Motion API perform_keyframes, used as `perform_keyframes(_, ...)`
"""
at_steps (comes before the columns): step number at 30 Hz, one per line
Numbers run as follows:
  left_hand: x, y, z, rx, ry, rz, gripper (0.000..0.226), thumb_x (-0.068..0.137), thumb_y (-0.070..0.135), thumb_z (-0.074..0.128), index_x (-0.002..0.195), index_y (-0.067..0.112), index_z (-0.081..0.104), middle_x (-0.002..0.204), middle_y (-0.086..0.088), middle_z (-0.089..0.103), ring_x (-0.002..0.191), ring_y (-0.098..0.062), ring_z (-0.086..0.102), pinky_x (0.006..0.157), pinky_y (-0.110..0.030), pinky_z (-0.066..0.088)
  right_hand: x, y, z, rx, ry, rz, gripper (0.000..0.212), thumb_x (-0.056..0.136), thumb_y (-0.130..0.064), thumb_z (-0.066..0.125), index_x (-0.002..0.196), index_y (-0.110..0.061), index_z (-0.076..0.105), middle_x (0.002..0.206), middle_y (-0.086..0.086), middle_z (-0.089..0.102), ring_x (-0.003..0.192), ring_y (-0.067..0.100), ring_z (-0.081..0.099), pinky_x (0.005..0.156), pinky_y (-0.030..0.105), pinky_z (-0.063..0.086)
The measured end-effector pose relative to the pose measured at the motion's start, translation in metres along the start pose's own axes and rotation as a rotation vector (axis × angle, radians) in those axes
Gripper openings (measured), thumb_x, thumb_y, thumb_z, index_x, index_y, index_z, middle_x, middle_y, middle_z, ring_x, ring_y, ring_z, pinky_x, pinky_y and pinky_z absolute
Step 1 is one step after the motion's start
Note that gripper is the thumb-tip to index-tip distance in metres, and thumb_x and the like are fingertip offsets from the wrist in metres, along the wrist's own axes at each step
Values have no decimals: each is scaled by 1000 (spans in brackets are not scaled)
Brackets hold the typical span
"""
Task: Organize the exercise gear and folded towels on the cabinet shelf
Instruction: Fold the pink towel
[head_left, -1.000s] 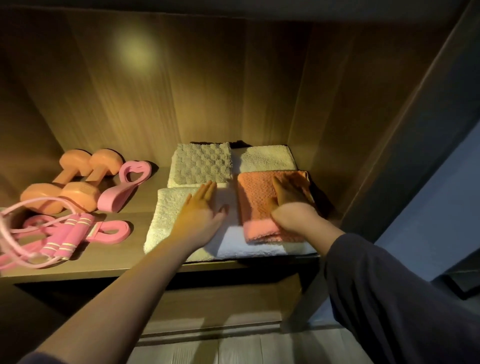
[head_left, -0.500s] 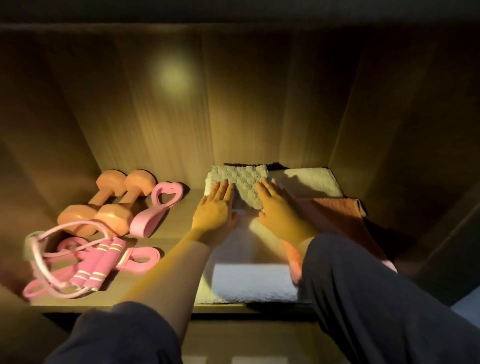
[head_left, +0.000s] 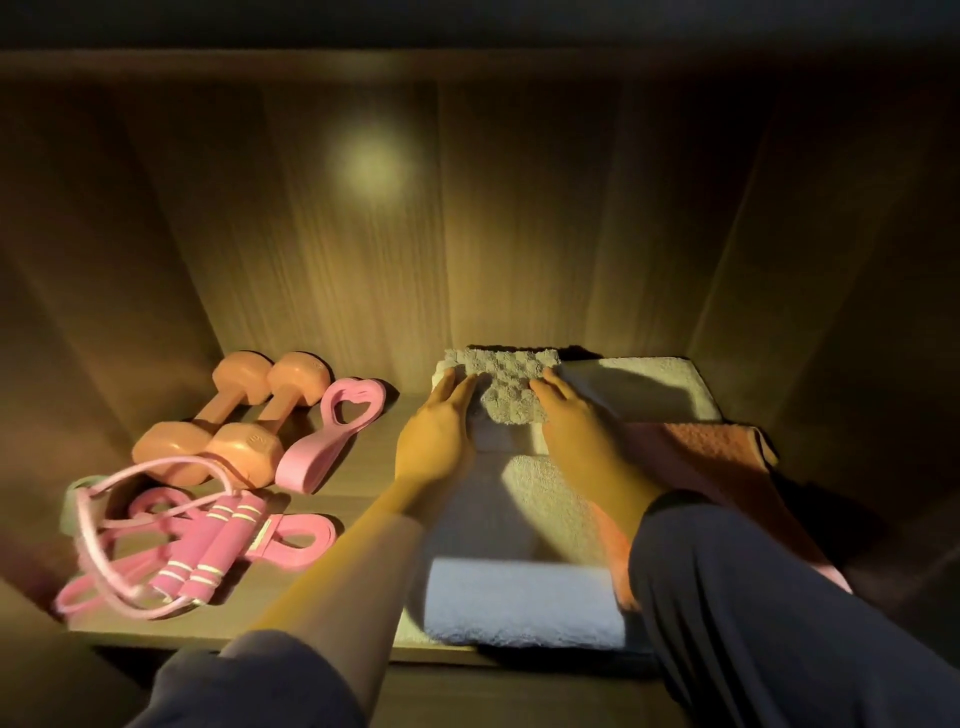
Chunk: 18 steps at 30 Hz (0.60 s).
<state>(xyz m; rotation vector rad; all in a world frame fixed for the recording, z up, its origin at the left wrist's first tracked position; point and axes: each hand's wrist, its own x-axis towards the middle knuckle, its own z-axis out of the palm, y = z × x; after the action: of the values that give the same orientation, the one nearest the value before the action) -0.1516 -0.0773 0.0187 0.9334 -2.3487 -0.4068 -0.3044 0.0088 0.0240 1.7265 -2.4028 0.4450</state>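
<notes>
1. Left hand (head_left: 435, 434) and right hand (head_left: 577, 423), fingers straight and close together, press flat on both sides of the grey, bumpy waffle-weave folded towel (head_left: 503, 387);
2. it lies at the back of the wooden cabinet shelf (head_left: 371, 447), on a white terry towel (head_left: 522, 600).

Home storage cabinet, wood-grain shelf (head_left: 358, 467), 2 dumbbells (head_left: 208, 426), folded towels (head_left: 524, 597), jump rope (head_left: 156, 551)

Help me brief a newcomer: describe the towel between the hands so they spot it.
On the cabinet shelf, look right of the orange dumbbells. At the back, between the left hand and right hand, lies the grey towel. It alone has a bumpy waffle weave.
</notes>
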Motion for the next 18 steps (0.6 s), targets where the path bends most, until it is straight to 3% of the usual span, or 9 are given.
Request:
perform_keyframes(4, -12, 7, -13, -62, 44, 88, 50, 97, 6, 44, 143, 25, 49, 155, -4, 37, 139, -25, 41, 102, -41, 44, -16, -5, -15, -53, 12, -47, 56, 99, -5, 39, 152, -19, 29, 163, -1, 17, 137, 18, 42, 106, 31, 41)
perform_keyframes(8, -36, 13, -28, -3, 14, 56, 47, 100, 12, 44, 144, 28, 47, 157, -8, 32, 133, -31, 47, 93, -41, 49, -41, -8, -29, -32, -11, -80, 56, 98, -2, 38, 151, -18, 33, 162, 0, 20, 139, 19, 38, 107, 34, 39)
perform_keyframes(12, -71, 20, -41, 28, -37, 8, 44, 102, 19, 45, 144, 33, 46, 160, 0, 28, 125, -30, 53, 86, -39, 51, -66, -22, -36, 85, -262, 13, 60, 99, -1, 35, 155, -21, 22, 165, -6, 3, 148, 20, 19, 118, 36, 23)
perform_keyframes(14, -92, 22, -45, 102, -58, 2, 48, 100, 19, 48, 146, 35, 43, 160, 2, 27, 131, -27, 48, 90, -36, 50, -88, -25, -35, -13, -288, -19, 60, 101, -12, 36, 157, -22, 15, 164, -7, -3, 151, 21, 4, 121, 36, 6)
perform_keyframes(16, -111, 20, -48, 207, -69, 32, 56, 96, 16, 52, 148, 33, 39, 160, 1, 27, 140, -24, 38, 102, -36, 43, -114, -27, -33, -153, -207, -107, 62, 101, -23, 38, 157, -22, 12, 164, -7, -2, 151, 18, -4, 119, 38, -8)
perform_keyframes(18, -127, 20, -52, 282, -92, 69, 59, 94, 16, 51, 150, 31, 36, 161, 2, 24, 147, -23, 24, 113, -37, 35, -133, -33, -34, -175, -151, -128, 63, 99, -24, 42, 156, -20, 16, 164, -5, 5, 151, 14, 2, 119, 39, -6)
